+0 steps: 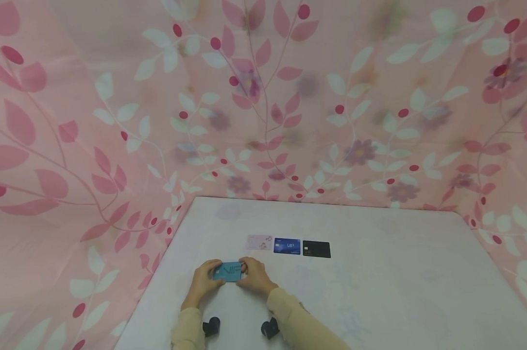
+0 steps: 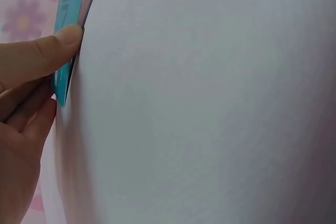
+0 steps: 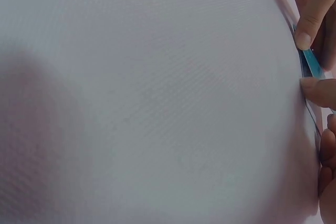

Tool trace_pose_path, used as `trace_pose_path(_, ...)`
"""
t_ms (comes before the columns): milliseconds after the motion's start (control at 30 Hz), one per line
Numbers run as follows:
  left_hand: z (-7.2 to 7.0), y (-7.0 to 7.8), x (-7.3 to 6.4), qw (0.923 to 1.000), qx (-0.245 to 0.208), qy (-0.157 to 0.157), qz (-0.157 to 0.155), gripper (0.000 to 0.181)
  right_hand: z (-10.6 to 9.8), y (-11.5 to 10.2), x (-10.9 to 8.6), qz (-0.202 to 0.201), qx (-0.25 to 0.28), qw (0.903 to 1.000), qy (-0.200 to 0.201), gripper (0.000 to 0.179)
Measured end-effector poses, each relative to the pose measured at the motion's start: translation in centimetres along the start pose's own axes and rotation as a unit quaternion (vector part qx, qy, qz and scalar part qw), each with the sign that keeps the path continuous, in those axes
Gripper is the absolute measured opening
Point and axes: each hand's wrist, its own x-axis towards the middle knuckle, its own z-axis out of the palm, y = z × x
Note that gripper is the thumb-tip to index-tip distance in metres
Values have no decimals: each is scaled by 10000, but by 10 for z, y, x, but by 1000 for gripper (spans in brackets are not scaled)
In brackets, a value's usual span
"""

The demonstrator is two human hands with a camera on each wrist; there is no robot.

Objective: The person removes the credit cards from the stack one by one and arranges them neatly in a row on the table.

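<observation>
Both hands hold a teal card [image 1: 229, 272] with "VIP" lettering low over the white table. My left hand [image 1: 205, 281] pinches its left end, thumb [image 2: 68, 38] on the printed face and fingers behind. At the other end, my right hand [image 1: 254, 278] grips the card, its thumb along the near edge. In the right wrist view the teal card [image 3: 314, 65] appears as a thin strip between the two hands, with a dark edge beside it. Beyond the hands, a pale pink card [image 1: 259, 242], a blue VIP card [image 1: 287, 246] and a black card [image 1: 316, 249] lie in a row.
The white table [image 1: 399, 291] stretches far to the right of the hands. Pink floral cloth [image 1: 289, 97] hangs behind it and along both sides. Dark wrist devices [image 1: 212, 327] sit at the inner side of each sleeve.
</observation>
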Motion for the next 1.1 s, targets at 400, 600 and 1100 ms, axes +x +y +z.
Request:
trace_pose_path(400,-5,1,6,9992,-73,-295,-268,64,-10,14,1,-351,1036,9940,-84,58)
trace_pose_path(600,-7,8,6,9991,-141,-259,-295,65,-21,16,-3,-591,1342,9890,-169,58)
trace_pose_path(1100,-13,19,2,9938,-1015,-98,-450,64,-37,12,-10,-615,1335,9874,-588,58)
